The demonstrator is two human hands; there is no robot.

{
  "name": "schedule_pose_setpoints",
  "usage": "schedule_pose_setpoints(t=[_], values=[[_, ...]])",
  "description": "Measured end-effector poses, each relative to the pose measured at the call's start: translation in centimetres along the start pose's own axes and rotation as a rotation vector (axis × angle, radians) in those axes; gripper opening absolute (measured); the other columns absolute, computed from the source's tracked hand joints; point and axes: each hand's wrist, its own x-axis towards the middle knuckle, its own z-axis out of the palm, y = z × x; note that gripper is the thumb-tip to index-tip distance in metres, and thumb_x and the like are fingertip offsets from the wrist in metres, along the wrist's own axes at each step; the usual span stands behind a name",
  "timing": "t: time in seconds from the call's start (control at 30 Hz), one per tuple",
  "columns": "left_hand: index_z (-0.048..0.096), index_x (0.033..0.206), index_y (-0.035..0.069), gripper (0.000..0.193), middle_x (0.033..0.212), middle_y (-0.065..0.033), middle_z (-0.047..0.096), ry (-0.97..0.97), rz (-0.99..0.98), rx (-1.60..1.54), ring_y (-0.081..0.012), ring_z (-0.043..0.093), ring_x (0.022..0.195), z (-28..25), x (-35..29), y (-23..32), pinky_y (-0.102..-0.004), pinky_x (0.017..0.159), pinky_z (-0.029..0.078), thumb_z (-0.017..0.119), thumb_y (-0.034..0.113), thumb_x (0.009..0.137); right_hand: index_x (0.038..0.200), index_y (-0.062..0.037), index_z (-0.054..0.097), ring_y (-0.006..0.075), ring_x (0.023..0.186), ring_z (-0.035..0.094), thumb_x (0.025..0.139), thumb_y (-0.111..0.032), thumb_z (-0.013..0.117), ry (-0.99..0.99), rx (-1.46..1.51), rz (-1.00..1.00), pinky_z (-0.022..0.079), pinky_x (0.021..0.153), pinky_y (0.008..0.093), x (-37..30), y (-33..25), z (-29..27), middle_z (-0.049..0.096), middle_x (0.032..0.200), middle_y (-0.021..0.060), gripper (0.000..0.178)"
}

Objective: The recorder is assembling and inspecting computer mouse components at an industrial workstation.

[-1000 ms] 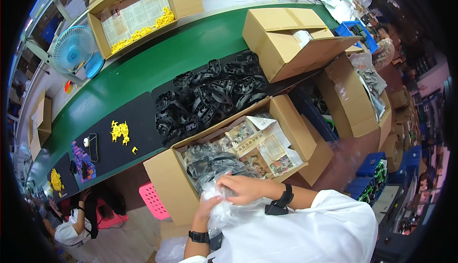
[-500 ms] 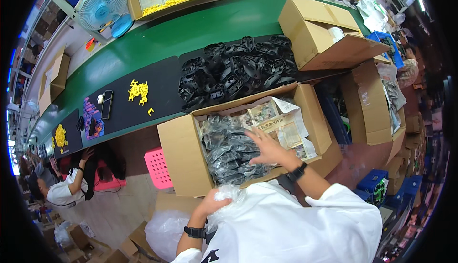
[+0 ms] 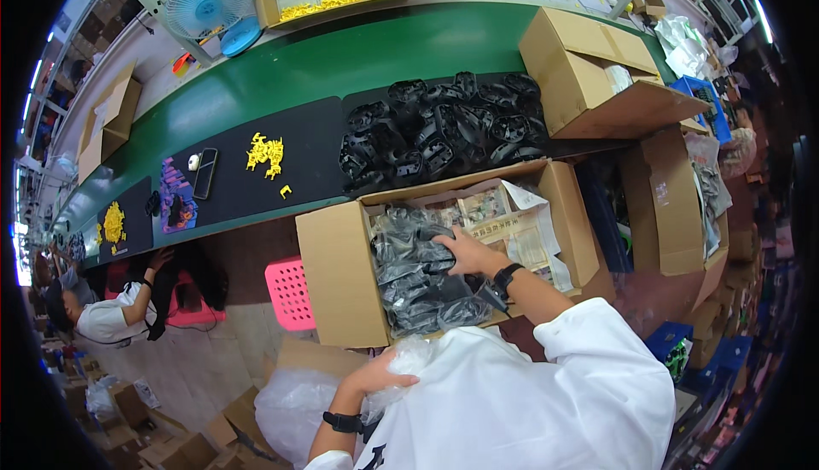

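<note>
My right hand [image 3: 472,253] reaches into an open cardboard box [image 3: 337,275], its fingers curled onto one of the bagged black plastic parts [image 3: 409,278]. These parts, each in a clear bag, are packed in rows along the box's left side. Printed newspaper [image 3: 520,231] lines the right side of the box. Close to my body, my left hand [image 3: 381,374] is closed on a bunch of clear plastic bags [image 3: 413,356]. More clear plastic [image 3: 294,406] hangs below that hand.
Unbagged black plastic shells [image 3: 439,129] are heaped on a black mat behind the box. Small yellow parts [image 3: 266,154] and a phone [image 3: 205,173] lie farther left. A pink perforated stool [image 3: 290,295] stands beside the box. Another person [image 3: 111,312] sits at the left.
My right hand has gone from spread fingers above the bagged parts to curled fingers on one of them. My left hand keeps hold of the clear bags. The whole view has shifted slightly.
</note>
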Motion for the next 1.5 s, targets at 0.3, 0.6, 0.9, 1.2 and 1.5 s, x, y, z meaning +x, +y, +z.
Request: schedule_pose_setpoints(t=[0.3,0.6,0.9,1.2,1.5], values=[[0.058,0.115,0.001,0.046,0.103,-0.0052,0.064,0.329,0.106,-0.173,-0.0143,0.059,0.092,-1.1,1.0,-3.2,-0.0299,0.084,0.047,0.075,0.012,0.073,0.127,-0.0167,0.051,0.0456,0.111,0.051,0.061,-0.019,0.084,0.153,0.052,0.065,0.045,0.095,0.0427,-1.4,0.5,-0.3,0.036,0.132,0.0254,0.074],[0.063,0.105,0.002,0.034,0.097,-0.0056,0.066,0.522,0.186,-0.46,-0.0157,0.062,0.088,-3.9,0.9,-3.3,-0.0318,0.079,0.05,0.074,0.008,0.073,0.123,-0.0067,0.05,0.0364,0.117,0.045,0.058,-0.012,0.084,0.559,0.065,-0.067,0.038,0.101,0.0375,2.3,-7.1,-19.0,0.043,0.122,0.0192,0.074],[0.06,0.108,-0.001,0.04,0.099,-0.0079,0.065,0.645,0.136,-0.442,-0.0179,0.062,0.087,-7.7,-0.8,-5.8,-0.0332,0.08,0.05,0.075,0.007,0.073,0.13,-0.0182,0.051,0.0447,0.113,0.052,0.063,-0.029,0.081,0.301,-0.498,0.191,0.047,0.095,0.0443,15.1,-7.1,-21.6,0.032,0.141,0.026,0.074],[0.056,0.113,-0.003,0.047,0.102,-0.0111,0.063,0.653,0.15,-0.591,-0.019,0.061,0.089,-12.6,-1.8,-6.5,-0.0333,0.078,0.051,0.075,0.004,0.071,0.131,-0.0185,0.051,0.0431,0.122,0.046,0.066,-0.03,0.081,0.341,-0.375,0.135,0.042,0.101,0.0421,13.9,-6.3,-22.1,0.035,0.141,0.028,0.072],[0.058,0.108,-0.001,0.038,0.097,-0.0088,0.063,0.569,0.271,-0.597,-0.0173,0.061,0.084,-14.0,-1.6,-6.4,-0.0327,0.074,0.051,0.072,0.002,0.072,0.098,-0.0081,0.064,0.0355,0.085,0.063,0.083,-0.016,0.063,0.518,-0.532,0.018,0.051,0.074,0.0442,12.9,-6.5,-22.8,0.066,0.09,0.0169,0.017]])
